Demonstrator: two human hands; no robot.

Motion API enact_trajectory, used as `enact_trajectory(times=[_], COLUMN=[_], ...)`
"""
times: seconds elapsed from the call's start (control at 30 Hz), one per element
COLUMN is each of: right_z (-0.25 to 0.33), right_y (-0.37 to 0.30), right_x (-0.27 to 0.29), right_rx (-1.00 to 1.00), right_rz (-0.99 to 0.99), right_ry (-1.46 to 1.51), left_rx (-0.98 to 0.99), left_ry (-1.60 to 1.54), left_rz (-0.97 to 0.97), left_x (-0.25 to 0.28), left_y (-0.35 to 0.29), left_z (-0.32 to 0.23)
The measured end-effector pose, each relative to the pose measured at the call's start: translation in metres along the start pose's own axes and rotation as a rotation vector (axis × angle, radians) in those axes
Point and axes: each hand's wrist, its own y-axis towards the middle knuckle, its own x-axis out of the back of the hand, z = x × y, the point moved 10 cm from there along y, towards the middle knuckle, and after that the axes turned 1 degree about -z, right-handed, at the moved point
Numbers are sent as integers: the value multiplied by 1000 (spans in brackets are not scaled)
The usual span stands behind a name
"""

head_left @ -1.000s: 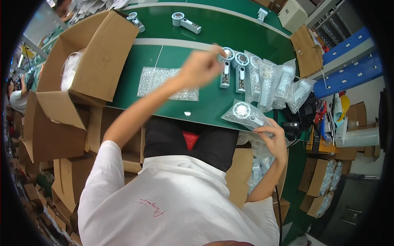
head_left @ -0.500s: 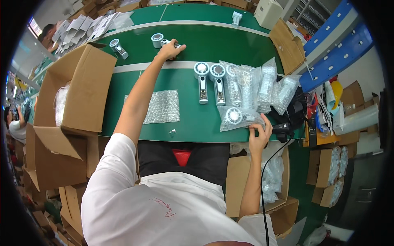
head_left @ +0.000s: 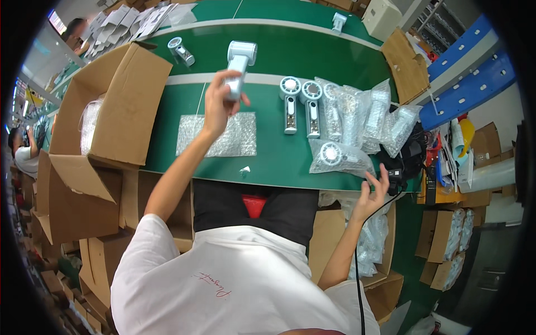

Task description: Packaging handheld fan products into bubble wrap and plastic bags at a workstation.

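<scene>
A pale blue handheld fan [head_left: 244, 53] is in my left hand [head_left: 216, 106], raised over the table with its round head pointing away from me. My fingers wrap round its handle. Below lies a flat bubble-wrap bag [head_left: 190, 137]. My right hand [head_left: 373, 196], fingers apart and holding nothing, is at the table's front edge by a bagged fan [head_left: 330, 153]; I cannot tell whether a fingertip touches the bag. Two unwrapped fans, one [head_left: 290, 106] beside the other [head_left: 312, 111], lie left of several bubble-wrapped fans [head_left: 350, 114].
Another fan [head_left: 181, 51] lies at the far left. An open cardboard box [head_left: 131, 106] stands on the left, bubble wrap inside. A black cable [head_left: 358, 251] runs past my right forearm. A scrap of clear plastic [head_left: 244, 169] lies near the front edge.
My left hand has lifted the fan off the far part of the table and brought it nearer. The right hand has drawn back from the bagged fan, and its fingers have spread.
</scene>
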Motion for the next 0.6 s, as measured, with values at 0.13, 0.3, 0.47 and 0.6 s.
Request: enact_trajectory(times=[0.13,0.3,0.47,0.6], right_z=[79,143,118,76], right_y=[-30,-114,-121,-107], right_x=[-22,-186,-181,-168], right_rx=[12,-749,-768,-819], right_rz=[-113,905,862,645], right_ry=[59,1349,1406,1301], left_rx=[106,46,254,6], left_ry=[71,27,100,537], left_rz=[158,645,503,149], left_x=[-21,-72,-70,-6], left_y=[-114,-193,-191,-107], left_z=[-17,-21,-27,1])
